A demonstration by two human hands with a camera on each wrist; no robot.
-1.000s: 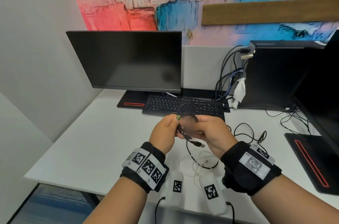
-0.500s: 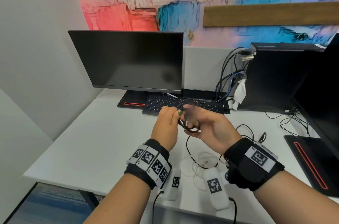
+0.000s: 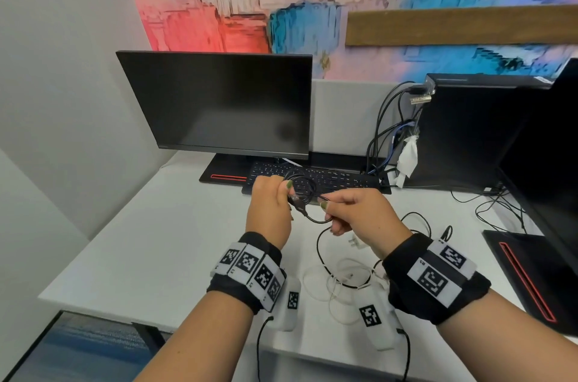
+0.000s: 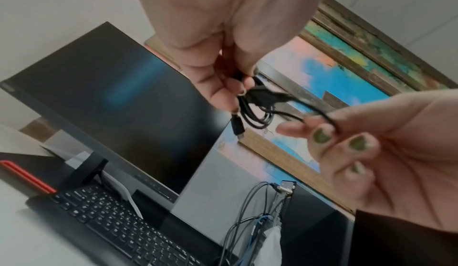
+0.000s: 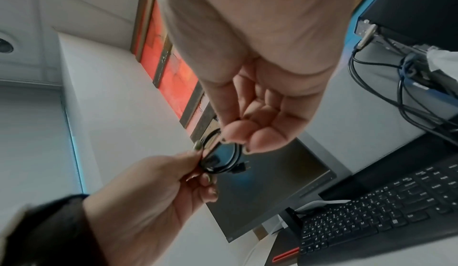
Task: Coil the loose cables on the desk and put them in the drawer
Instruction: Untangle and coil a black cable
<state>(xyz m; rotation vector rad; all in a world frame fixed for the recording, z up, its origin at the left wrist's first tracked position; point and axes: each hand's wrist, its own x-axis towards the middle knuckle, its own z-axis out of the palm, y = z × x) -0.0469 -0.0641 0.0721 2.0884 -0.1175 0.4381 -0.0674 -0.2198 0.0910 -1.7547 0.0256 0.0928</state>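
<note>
A thin black cable (image 3: 299,184) is partly wound into a small coil above the keyboard. My left hand (image 3: 286,194) pinches that coil (image 4: 257,117) between thumb and fingers, and a USB plug (image 4: 236,127) sticks out below them. My right hand (image 3: 328,213) pinches the strand (image 4: 319,113) that leaves the coil, a little to the right. The right wrist view shows the coil (image 5: 223,160) between both hands. The cable's tail (image 3: 319,248) hangs down to the white desk (image 3: 156,256). No drawer is in view.
A tangled white cable (image 3: 328,291) and a white charger plug (image 3: 355,244) lie on the desk under my hands. Another loose black cable (image 3: 419,222) lies at the right. Behind are a keyboard (image 3: 341,178), a monitor (image 3: 219,103), a computer tower (image 3: 463,131) with plugged cables, and a second monitor base (image 3: 531,275).
My right hand has left the coil and drawn a strand out to the right and slightly down. My left hand keeps hold of the coil, which has gained a loop.
</note>
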